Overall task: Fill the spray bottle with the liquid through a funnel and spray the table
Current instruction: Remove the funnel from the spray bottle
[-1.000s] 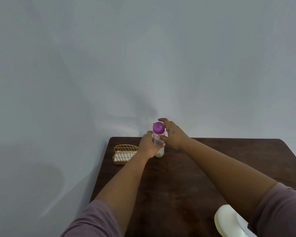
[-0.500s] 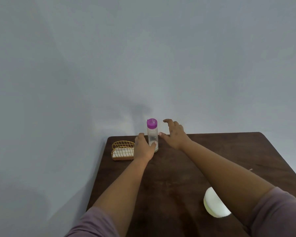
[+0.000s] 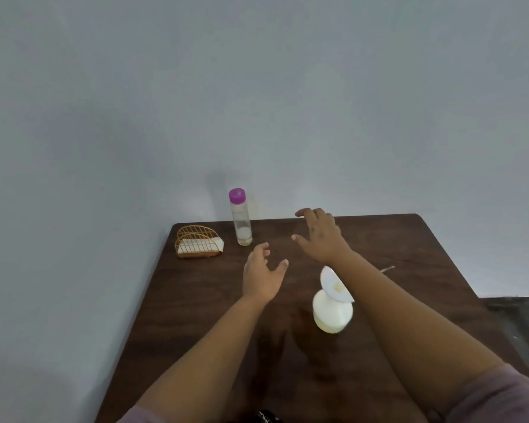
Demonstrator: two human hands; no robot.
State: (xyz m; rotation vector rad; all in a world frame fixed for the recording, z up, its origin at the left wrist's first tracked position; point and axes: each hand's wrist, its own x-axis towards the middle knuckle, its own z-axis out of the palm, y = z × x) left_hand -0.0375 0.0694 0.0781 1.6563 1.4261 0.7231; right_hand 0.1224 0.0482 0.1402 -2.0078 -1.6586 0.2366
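dark table [image 3: 409, 239], left hand [image 3: 261, 277] and right hand [image 3: 322, 236] spread, empty

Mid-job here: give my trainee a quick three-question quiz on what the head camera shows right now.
1. True or false: the left hand grips the clear bottle.
2. What colour is that bottle's cap?
3. Which sits nearest the right forearm? A) wire napkin holder B) white funnel on the white bottle C) clear bottle.

Key
1. False: both hands are open above the table, holding nothing; the right hand hovers too.
2. Purple.
3. B.
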